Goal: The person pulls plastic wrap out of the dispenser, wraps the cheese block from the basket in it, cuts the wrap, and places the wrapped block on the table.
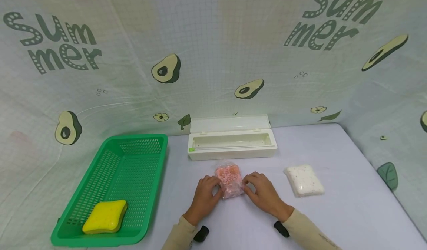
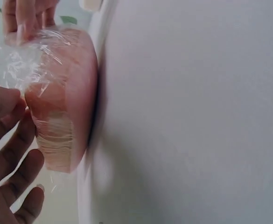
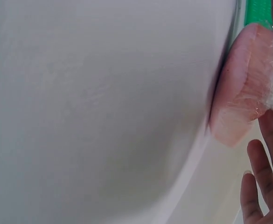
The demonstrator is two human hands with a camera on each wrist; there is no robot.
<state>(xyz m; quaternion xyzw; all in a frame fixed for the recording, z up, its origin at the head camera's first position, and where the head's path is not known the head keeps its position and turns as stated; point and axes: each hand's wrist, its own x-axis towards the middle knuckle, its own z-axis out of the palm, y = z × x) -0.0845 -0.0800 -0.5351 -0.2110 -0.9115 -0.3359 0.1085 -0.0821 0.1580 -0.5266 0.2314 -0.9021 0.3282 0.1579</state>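
Note:
A pink sponge [image 1: 228,174], loosely covered with clear cling film [image 1: 231,190], lies on the table between the two hands. My left hand [image 1: 205,197] pinches the film at the sponge's left edge between thumb and forefinger; its other fingers spread loosely along the side in the left wrist view. At the opposite edge, my right hand [image 1: 264,193] pinches the film with its fingertips. The film bunches in creases over the top of the sponge [image 2: 82,88] and lies stretched in folds down its near side.
Behind the sponge stands a white cling film box [image 1: 231,154], its lid raised. To the right lies a white speckled block [image 1: 304,180] wrapped in clear film. A green basket [image 1: 156,190] on the left holds a yellow sponge [image 1: 106,216]. A patterned cloth [image 1: 207,57] hangs behind.

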